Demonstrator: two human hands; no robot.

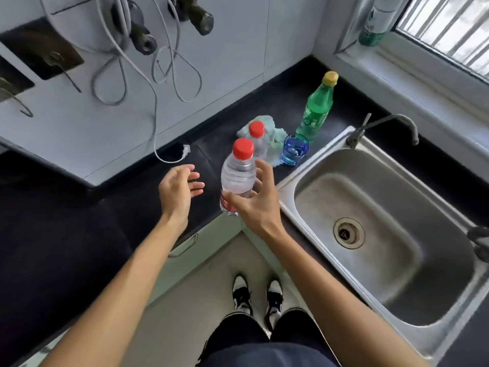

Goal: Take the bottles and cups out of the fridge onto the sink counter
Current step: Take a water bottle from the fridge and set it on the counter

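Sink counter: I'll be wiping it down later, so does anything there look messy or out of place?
A crumpled pale cloth lies bunched by the farther red-capped bottle and the blue cup, and a white cable plug dangles onto the counter. Nothing looks spilled.

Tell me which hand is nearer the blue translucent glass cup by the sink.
Right. The right hand, gripping a clear red-capped plastic bottle, is just front-left of the blue glass cup; the open left hand hangs farther left.
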